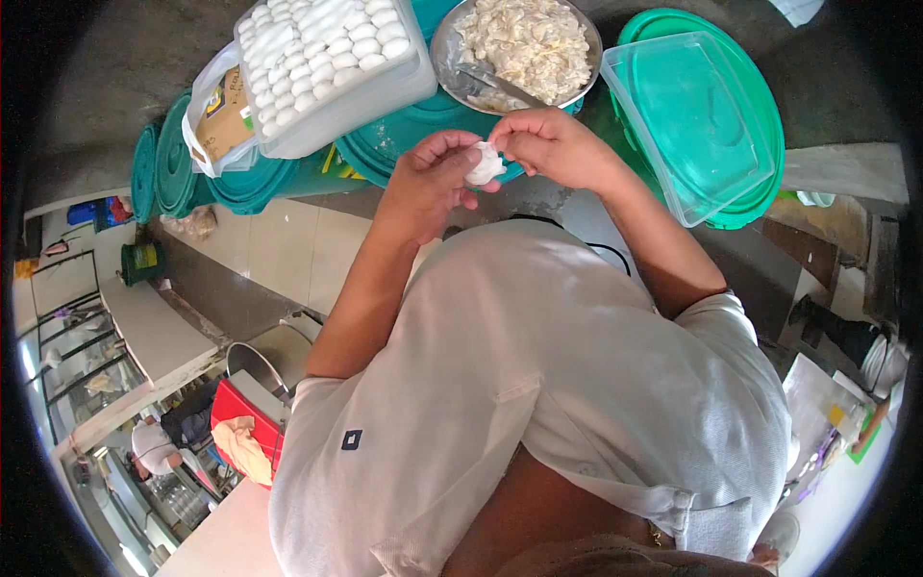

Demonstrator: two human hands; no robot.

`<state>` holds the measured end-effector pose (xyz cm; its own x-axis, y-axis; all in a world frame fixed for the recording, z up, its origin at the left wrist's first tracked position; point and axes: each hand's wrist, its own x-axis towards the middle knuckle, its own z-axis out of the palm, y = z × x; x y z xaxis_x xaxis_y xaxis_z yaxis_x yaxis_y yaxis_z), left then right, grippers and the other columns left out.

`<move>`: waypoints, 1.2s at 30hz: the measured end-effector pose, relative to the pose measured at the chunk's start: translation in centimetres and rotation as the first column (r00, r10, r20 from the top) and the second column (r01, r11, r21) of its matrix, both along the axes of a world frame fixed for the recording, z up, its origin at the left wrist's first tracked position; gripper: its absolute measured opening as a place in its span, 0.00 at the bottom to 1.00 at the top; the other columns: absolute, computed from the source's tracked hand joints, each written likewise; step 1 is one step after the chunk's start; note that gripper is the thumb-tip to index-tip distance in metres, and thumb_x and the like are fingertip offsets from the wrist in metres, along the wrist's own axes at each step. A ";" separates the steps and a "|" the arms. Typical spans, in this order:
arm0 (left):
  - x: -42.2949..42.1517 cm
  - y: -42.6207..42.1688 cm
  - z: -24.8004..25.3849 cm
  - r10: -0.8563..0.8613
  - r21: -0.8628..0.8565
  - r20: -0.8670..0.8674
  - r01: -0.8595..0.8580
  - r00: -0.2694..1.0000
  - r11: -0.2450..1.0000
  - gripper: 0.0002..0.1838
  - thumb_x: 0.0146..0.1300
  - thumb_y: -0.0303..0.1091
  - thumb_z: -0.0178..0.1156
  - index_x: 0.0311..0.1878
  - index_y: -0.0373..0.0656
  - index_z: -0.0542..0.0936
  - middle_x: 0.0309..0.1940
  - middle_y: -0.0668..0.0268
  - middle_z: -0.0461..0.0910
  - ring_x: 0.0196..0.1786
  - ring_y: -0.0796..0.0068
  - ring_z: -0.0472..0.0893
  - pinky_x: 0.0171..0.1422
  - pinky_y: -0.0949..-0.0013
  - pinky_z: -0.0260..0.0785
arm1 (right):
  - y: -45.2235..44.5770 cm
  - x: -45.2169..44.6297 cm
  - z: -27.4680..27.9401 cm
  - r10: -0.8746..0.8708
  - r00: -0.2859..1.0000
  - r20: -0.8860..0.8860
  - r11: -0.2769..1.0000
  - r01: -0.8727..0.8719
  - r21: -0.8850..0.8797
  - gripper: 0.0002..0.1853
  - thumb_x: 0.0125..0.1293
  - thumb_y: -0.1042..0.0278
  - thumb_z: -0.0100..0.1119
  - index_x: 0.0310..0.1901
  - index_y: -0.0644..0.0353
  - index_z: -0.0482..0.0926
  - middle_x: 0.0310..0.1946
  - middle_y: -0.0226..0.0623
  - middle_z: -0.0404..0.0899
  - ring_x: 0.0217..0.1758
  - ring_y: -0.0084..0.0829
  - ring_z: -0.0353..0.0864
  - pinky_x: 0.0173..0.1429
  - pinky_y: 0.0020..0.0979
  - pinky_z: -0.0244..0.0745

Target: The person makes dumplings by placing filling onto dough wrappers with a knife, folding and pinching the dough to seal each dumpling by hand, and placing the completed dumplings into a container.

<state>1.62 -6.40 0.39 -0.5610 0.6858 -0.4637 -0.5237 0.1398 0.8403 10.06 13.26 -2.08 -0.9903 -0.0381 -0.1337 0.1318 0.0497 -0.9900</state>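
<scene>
My left hand (437,180) holds a small piece of white dough (486,164) in its curled fingers. My right hand (550,146) is closed, its thumb and finger pinching at the dough's upper edge. Just beyond them stands a metal bowl (444,43) of pale, chunky filling (524,43), with a flat metal utensil (500,85) lying in it. To the left, a clear plastic tub (370,108) is packed with rows of smooth white dough balls (322,58).
Green-lidded drums (385,144) support the tub and bowl. At right, an upturned-looking clear plastic container (707,125) rests on a green lid (760,96). A bag with a cardboard box (226,120) sits left. Behind are a counter (154,327) and another person (154,447).
</scene>
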 end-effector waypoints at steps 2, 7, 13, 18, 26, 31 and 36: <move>-0.1 -0.2 -0.5 -0.010 0.038 -0.003 0.010 1.000 0.999 0.14 0.69 0.33 0.60 0.54 0.37 0.75 0.43 0.62 0.82 0.38 0.71 0.85 0.32 0.74 0.71 | -0.1 -0.1 -0.1 -0.011 1.000 -0.015 1.000 0.011 -0.012 0.08 0.71 0.70 0.54 0.41 0.61 0.82 0.27 0.24 0.76 0.25 0.15 0.69 0.29 0.21 0.65; 0.0 -0.3 -0.5 -0.039 0.063 -0.035 0.041 0.999 0.997 0.13 0.69 0.33 0.60 0.54 0.38 0.76 0.43 0.63 0.83 0.38 0.73 0.85 0.32 0.76 0.71 | -0.5 -0.2 0.0 -0.040 0.999 -0.006 0.997 0.039 -0.071 0.06 0.69 0.67 0.61 0.37 0.60 0.83 0.25 0.22 0.76 0.24 0.14 0.69 0.28 0.20 0.65; -0.1 -0.5 -1.2 -0.034 0.097 0.002 0.033 0.999 0.995 0.13 0.70 0.32 0.59 0.54 0.39 0.77 0.44 0.61 0.83 0.40 0.68 0.85 0.33 0.73 0.73 | -1.0 -0.5 -1.1 -0.023 1.000 0.013 0.986 0.025 -0.168 0.08 0.70 0.66 0.61 0.33 0.60 0.78 0.23 0.23 0.74 0.23 0.15 0.69 0.27 0.21 0.64; -0.8 -0.9 -2.2 -0.042 0.299 0.194 -0.018 0.980 0.954 0.12 0.71 0.30 0.57 0.56 0.39 0.77 0.45 0.59 0.83 0.42 0.61 0.86 0.34 0.70 0.74 | -1.1 -0.2 -0.6 -0.070 0.996 0.057 0.954 0.084 -0.289 0.08 0.71 0.65 0.60 0.36 0.59 0.76 0.23 0.22 0.71 0.23 0.15 0.68 0.28 0.21 0.64; -0.3 -1.2 -2.4 -0.015 0.299 0.161 -0.035 0.987 0.954 0.12 0.73 0.31 0.54 0.56 0.38 0.76 0.46 0.57 0.83 0.42 0.60 0.86 0.35 0.68 0.75 | -2.9 0.2 -1.5 -0.136 0.988 -0.079 0.987 0.128 -0.097 0.05 0.71 0.69 0.61 0.41 0.60 0.75 0.34 0.22 0.72 0.37 0.13 0.69 0.39 0.21 0.69; -0.9 -2.1 -2.3 0.072 0.320 0.209 -0.138 0.975 0.937 0.16 0.73 0.33 0.54 0.58 0.36 0.73 0.48 0.54 0.82 0.45 0.59 0.85 0.42 0.63 0.79 | -2.3 0.0 -0.4 -0.311 0.910 -0.274 0.942 0.334 0.042 0.10 0.67 0.68 0.63 0.45 0.64 0.80 0.36 0.32 0.81 0.43 0.24 0.81 0.44 0.27 0.74; -1.1 -3.1 -2.0 0.142 0.376 0.225 -0.221 0.964 0.900 0.13 0.72 0.30 0.53 0.56 0.34 0.73 0.50 0.53 0.80 0.48 0.57 0.85 0.48 0.57 0.80 | -4.6 -0.9 1.8 0.023 0.817 -0.577 0.860 0.278 0.428 0.19 0.56 0.71 0.66 0.50 0.64 0.80 0.42 0.44 0.80 0.45 0.43 0.82 0.48 0.37 0.79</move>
